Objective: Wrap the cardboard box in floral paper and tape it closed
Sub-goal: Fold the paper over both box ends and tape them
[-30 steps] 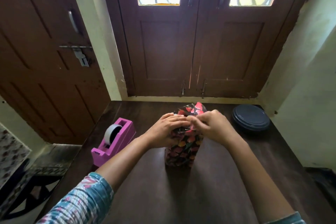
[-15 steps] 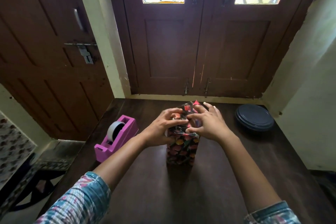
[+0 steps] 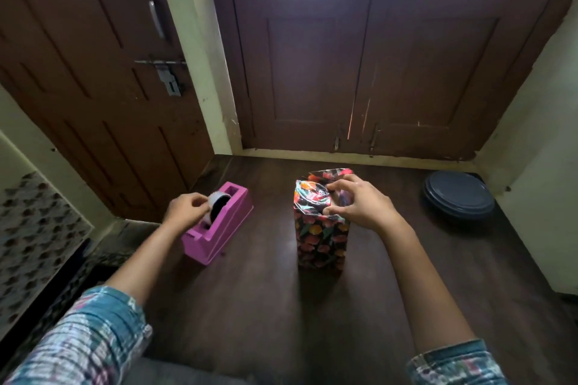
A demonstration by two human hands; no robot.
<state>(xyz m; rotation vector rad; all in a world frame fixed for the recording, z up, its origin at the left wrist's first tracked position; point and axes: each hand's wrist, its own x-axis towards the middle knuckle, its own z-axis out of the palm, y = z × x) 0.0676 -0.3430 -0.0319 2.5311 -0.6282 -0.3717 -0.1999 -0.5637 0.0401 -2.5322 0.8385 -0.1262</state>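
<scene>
landmark: tall cardboard box (image 3: 322, 241), upright on its short end, mid dark brown wooden desk (image 3: 266, 316). its sides are sheathed in glossy dark floral paper (image 3: 312, 197). the top end is folded in, with one flap standing loose on the far edge.

right grip (image 3: 359, 206): narrow claw on the box top, thumb at the near top edge, fingertips on the crumpled folds, holding the floral paper down.

left grip (image 3: 184, 211): left of the box, at the white tape roll (image 3: 219, 200) in the pink plastic tape dispenser (image 3: 228, 228). fingers bunched tight at the roll's top. it is blurred, so i cannot tell whether the tape end is pinched.

handling, my read: the box looks light and stiff, tall on a small foot, so tippy under any sideways push. the paper looks thin, slick and springy at the folds, likely to pop open if released. best hold is downward on the top folds or around the upper sides, not on the loose flap.

around: the dispenser sits near the box on its left, nothing between them. a dark blue round lid or plate (image 3: 458, 195) lies well right of the box, by the wall. a brown panelled double door (image 3: 312, 72) stands beyond the box. the tape path from dispenser to box top looks free. the main risk i judge is a one-handed pull dragging the dispenser.
</scene>
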